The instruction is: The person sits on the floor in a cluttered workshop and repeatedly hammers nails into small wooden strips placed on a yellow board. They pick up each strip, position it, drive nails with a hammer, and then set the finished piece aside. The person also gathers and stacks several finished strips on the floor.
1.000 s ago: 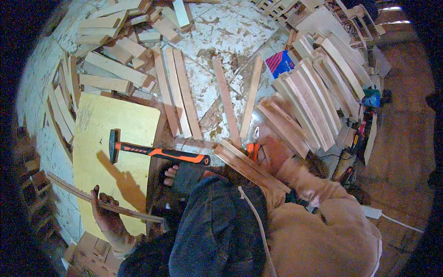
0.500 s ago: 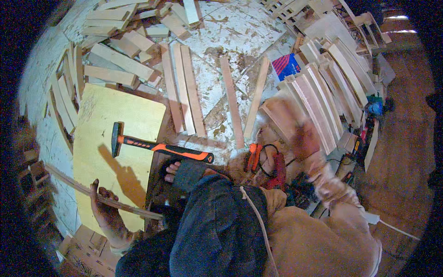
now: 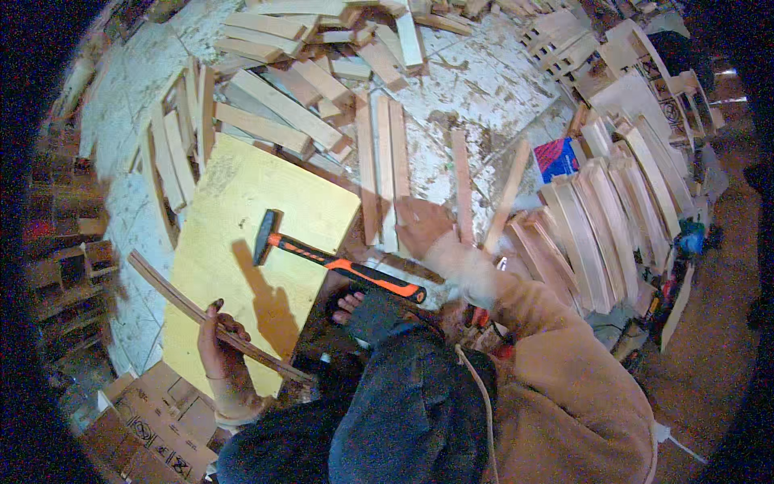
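Note:
My left hand [image 3: 223, 347] is closed around a long, thin wooden strip [image 3: 173, 292], which slants across the near left part of a yellow board [image 3: 218, 202]. On that board rests a hammer [image 3: 347, 268] with a dark steel head and an orange and black handle; its handle end sticks out past the board's right edge. Smeared by motion, my right hand [image 3: 423, 228] is over the near ends of several upright-lying wooden strips [image 3: 399, 153]. Its fingers are too blurred to show whether they grip anything.
Loose wooden pieces [image 3: 270, 113] lie piled beyond the board. Two separate strips [image 3: 461, 177] lie right of centre, beside a blue and red packet [image 3: 555, 160]. Curved wooden parts [image 3: 592, 234] stand in rows at the right. Cardboard [image 3: 161, 415] lies at the near left.
My right hand has moved left, from the curved wooden parts to the strips at the middle. My left hand still holds its strip. The whole view has shifted, so the scene sits further right.

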The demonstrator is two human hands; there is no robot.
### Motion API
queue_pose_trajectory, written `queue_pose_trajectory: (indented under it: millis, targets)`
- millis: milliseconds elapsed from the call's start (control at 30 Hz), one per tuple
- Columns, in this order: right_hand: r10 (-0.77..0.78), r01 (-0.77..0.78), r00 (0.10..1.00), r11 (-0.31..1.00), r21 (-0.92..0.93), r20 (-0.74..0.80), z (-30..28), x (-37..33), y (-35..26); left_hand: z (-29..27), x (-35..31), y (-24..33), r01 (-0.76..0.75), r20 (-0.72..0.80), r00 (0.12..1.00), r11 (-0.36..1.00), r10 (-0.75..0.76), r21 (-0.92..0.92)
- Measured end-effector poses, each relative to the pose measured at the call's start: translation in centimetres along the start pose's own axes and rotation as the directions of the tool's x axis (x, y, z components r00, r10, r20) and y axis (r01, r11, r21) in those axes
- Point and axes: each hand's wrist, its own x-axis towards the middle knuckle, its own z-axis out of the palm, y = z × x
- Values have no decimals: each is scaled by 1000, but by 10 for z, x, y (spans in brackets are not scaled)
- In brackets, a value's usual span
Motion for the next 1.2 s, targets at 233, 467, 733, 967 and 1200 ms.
queue_pose_trajectory:
  millis: [233,467,733,967,1200]
  targets:
    - [73,-82,996,981,178,58,24,49,-34,-5,-7,0,-20,-79,997,999,17,-29]
    - [156,-158,987,986,-49,-45,36,23,-13,6,3,-3,15,-7,1000,998,-15,-67]
    - [103,-106,994,983,-147,-32,63,28,-17,9,-2,-1,-11,-46,999,997,8,-70]
    - [214,-195,971,968,161,-106,66,18,-10,7,1,-3,-19,-31,999,996,16,-91]
    - [419,-389,891,903,183,-175,50,7,21,4,-2,-3,-22,-44,999,994,18,-103]
